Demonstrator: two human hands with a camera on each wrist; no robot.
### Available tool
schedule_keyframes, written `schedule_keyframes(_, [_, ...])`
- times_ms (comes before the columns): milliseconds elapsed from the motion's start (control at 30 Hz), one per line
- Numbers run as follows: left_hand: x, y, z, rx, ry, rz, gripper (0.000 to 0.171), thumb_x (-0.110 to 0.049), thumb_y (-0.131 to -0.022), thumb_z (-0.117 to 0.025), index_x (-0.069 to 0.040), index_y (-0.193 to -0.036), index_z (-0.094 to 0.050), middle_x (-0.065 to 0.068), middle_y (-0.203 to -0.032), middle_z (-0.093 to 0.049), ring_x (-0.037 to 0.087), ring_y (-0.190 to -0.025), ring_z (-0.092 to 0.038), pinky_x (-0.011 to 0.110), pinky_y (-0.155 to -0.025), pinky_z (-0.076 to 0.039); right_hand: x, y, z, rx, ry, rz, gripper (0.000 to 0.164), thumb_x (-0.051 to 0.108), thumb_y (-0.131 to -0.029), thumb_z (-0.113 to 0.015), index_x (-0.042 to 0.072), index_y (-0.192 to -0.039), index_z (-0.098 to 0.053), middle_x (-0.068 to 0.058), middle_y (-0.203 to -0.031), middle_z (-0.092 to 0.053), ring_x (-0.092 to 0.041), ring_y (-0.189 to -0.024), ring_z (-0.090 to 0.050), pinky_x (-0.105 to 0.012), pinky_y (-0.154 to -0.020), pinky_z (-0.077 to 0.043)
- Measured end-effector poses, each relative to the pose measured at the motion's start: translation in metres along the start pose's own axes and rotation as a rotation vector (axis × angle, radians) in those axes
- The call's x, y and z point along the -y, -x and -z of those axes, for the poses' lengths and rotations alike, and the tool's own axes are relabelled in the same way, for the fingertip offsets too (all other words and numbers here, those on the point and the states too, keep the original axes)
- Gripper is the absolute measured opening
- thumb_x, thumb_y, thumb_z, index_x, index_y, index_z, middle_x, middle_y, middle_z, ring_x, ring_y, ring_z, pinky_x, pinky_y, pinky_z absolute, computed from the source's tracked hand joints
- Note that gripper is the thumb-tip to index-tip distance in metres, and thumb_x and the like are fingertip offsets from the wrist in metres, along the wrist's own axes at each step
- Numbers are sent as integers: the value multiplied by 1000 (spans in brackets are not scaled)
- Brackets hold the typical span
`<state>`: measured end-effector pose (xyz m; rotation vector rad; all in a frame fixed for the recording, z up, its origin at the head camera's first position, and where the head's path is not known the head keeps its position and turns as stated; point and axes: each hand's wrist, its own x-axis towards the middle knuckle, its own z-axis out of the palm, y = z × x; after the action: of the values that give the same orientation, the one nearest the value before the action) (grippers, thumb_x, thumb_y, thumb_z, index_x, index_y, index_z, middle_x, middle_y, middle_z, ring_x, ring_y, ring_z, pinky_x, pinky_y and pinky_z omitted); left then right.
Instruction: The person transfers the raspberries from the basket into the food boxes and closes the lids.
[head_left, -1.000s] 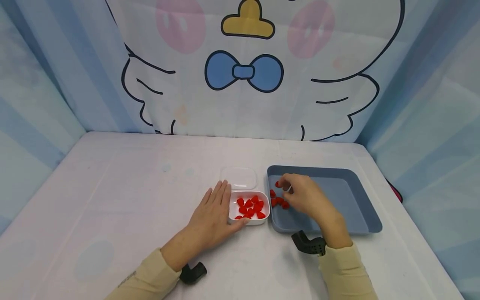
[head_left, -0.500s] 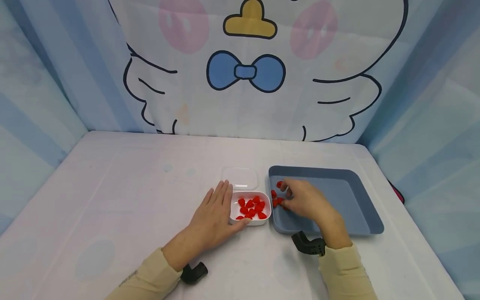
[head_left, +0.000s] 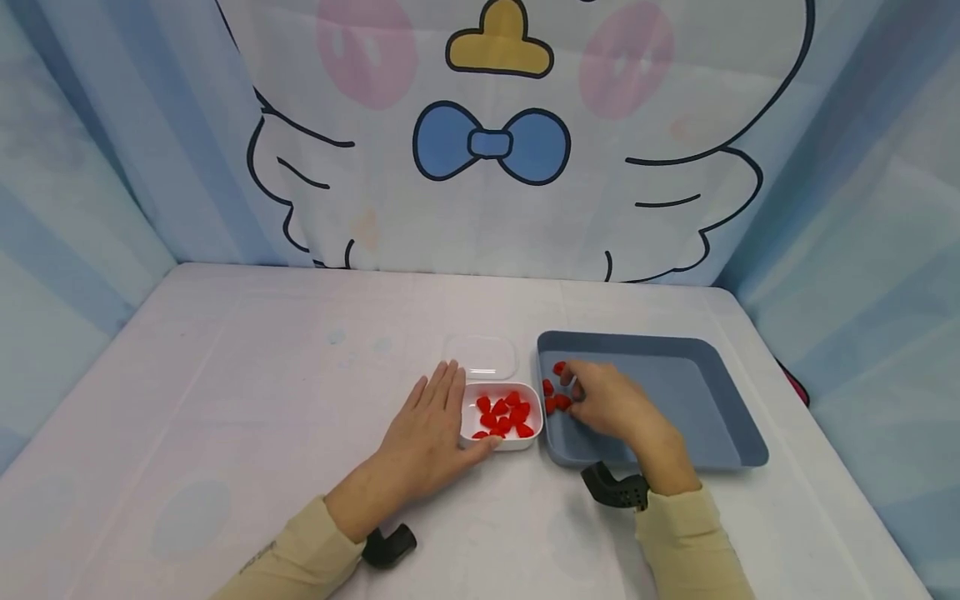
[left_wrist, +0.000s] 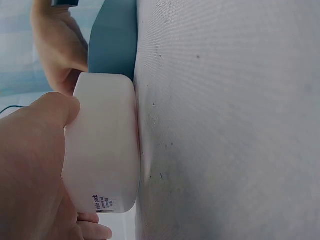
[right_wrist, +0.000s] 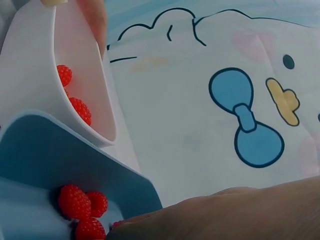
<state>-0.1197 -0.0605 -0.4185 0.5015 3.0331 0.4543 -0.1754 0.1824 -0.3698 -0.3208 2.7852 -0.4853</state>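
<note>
My left hand (head_left: 423,442) lies along the left side of a small white plastic box (head_left: 531,444), fingers straight and thumb at its near edge. Inside the box sit several red raspberries (head_left: 500,407). In the left wrist view the thumb presses the wall of the white box (left_wrist: 107,135). My right hand (head_left: 611,400) is over the left part of a blue-grey tray (head_left: 690,400), thumb and fingers bent beside several raspberries (head_left: 562,402). The right wrist view shows tray raspberries (right_wrist: 75,201) next to this hand (right_wrist: 215,212); its fingertips are hidden, so I cannot tell whether it holds one.
A clear plastic lid (head_left: 480,357) lies just behind the white box. The tray's left wall stands right beside the box. Under everything spreads a white tablecloth (head_left: 247,358), and a printed cloth backdrop (head_left: 480,217) rises at the table's far edge.
My right hand has lowered slightly among the tray raspberries; the nearest raspberry seen a second ago no longer shows. My left hand stays against the box.
</note>
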Motion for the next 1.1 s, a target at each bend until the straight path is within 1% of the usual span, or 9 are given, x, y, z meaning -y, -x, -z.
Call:
schedule_keyframes(233, [0,-1,1,10,-15,-7,100,-65,-87,-58,-1,-156,-23,16,-163,-25,32,-153,-21,50,-124,-21,0,0,1,2,-13,2,28,-3,-85,-66,4,-112,-62,-7,-87,-61,-20,-75,-55,-29,-64,-49])
schedule_keyframes(433, [-1,-1,1,-3,0,1,100,-64,-86,-59,-2,-156,-24,15,-163,-26,32,-153,-22,51,-124,-21,0,1,2,-12,-17,21,28,-5,-84,-62,2,-111,-63,-8,-86,-60,-20,-74,-54,-29,-63,-49])
schedule_keyframes(667, [-1,0,1,-1,-8,-6,100,-65,-86,-59,-1,-155,-24,16,-163,-26,32,-153,-22,51,-123,-21,1,3,5,-29,-41,30,32,-8,-83,-59,2,-113,-64,-8,-88,-61,-20,-75,-55,-29,-65,-49])
schedule_keyframes(767, [-1,-1,1,5,-9,-6,100,-65,-86,-59,-1,-156,-24,16,-163,-26,32,-153,-21,51,-123,-21,2,5,7,-51,-43,40,32,-7,-84,-59,3,-114,-64,-8,-89,-62,-20,-76,-56,-30,-65,-50])
schedule_keyframes(833, [-1,-1,1,2,-7,-4,101,-65,-86,-59,-2,-156,-24,16,-163,-26,32,-153,-22,51,-123,-21,3,5,8,-77,-41,55,31,-5,-85,-60,4,-114,-64,-8,-91,-64,-19,-76,-56,-30,-66,-52])
schedule_keyframes(967, [-1,-2,1,-3,-4,2,101,-65,-85,-60,-3,-156,-24,15,-163,-26,32,-153,-22,51,-124,-21,6,6,10,-128,-25,111,27,-3,-86,-62,5,-112,-65,-9,-96,-66,-20,-79,-58,-32,-69,-54])
schedule_keyframes(1100, [0,-1,1,-5,-1,-2,100,-64,-86,-60,-2,-156,-24,16,-163,-27,32,-153,-22,51,-124,-21,9,9,11,-149,-13,155,25,-2,-87,-63,5,-111,-65,-9,-98,-67,-19,-82,-60,-34,-71,-55])
